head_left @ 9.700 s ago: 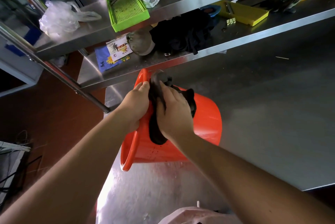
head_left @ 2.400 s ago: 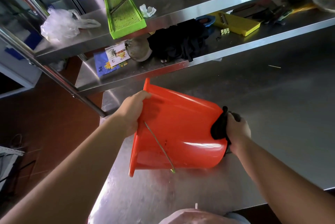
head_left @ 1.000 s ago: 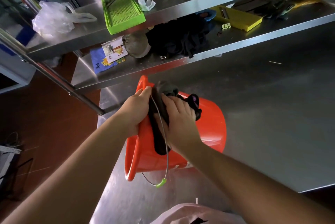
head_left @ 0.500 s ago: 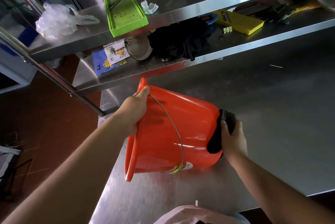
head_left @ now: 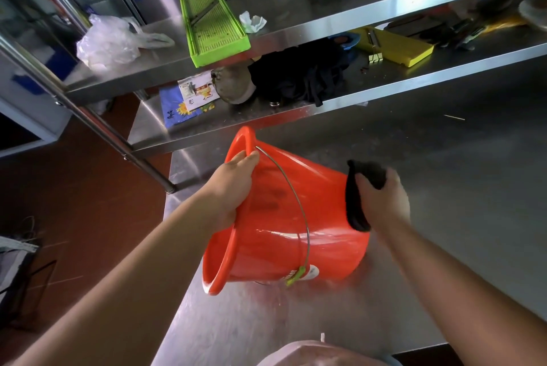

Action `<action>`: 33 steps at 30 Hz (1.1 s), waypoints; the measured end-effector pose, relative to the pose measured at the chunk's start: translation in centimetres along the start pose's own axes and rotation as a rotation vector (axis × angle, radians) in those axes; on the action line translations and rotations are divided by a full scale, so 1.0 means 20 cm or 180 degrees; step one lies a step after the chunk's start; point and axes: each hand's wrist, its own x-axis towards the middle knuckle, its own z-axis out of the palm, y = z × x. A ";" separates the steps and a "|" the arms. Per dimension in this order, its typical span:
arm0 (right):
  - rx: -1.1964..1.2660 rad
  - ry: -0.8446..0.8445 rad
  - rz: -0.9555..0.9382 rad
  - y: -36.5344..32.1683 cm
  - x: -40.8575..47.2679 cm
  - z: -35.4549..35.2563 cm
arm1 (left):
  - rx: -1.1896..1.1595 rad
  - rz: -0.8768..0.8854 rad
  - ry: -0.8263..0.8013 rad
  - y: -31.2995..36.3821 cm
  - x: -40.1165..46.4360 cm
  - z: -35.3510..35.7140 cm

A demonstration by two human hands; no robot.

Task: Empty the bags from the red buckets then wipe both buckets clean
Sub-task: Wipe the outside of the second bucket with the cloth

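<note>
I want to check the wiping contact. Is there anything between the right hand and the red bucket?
Yes, only the black cloth, which the right hand presses against the base end of the red bucket. Nothing else visible lies between them. The left hand grips the rim.

Steel table (head_left: 444, 188) bears the tipped red bucket (head_left: 281, 217); perhaps a small splinter (head_left: 454, 117).
</note>
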 end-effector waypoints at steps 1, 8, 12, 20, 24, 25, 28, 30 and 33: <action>0.0132 -0.0137 -0.0140 -0.12 -0.01 -0.01 | -0.0004 0.0034 -0.0008 0.00 0.00 0.01; 0.0198 -0.1471 -0.0905 -0.72 -0.17 0.14 | 0.0014 0.0110 0.0011 0.06 -0.03 0.10; -0.0077 -0.1648 -0.0609 -0.76 -0.13 0.18 | 0.0006 0.0109 0.0199 0.07 -0.02 0.09; 0.0022 -0.1347 -0.0886 -0.63 -0.24 0.14 | 0.0676 0.0182 0.0596 0.08 0.07 0.12; 0.0300 -0.1155 -0.1005 -0.45 -0.38 0.09 | 0.0540 -0.0011 0.0686 0.10 0.10 0.13; 0.0354 -0.1096 -0.0884 -0.40 -0.42 0.09 | 0.0532 -0.0061 0.0700 0.11 0.11 0.13; 0.0607 -0.0915 -0.0519 -0.22 -0.53 0.11 | 0.0433 -0.0158 0.0719 0.13 0.13 0.15; 0.0716 -0.0809 -0.0445 -0.11 -0.63 0.12 | 0.0457 -0.0097 0.0787 0.14 0.15 0.17; 0.0829 -0.0767 -0.0347 -0.03 -0.71 0.13 | 0.0916 0.0378 0.0912 0.13 0.18 0.19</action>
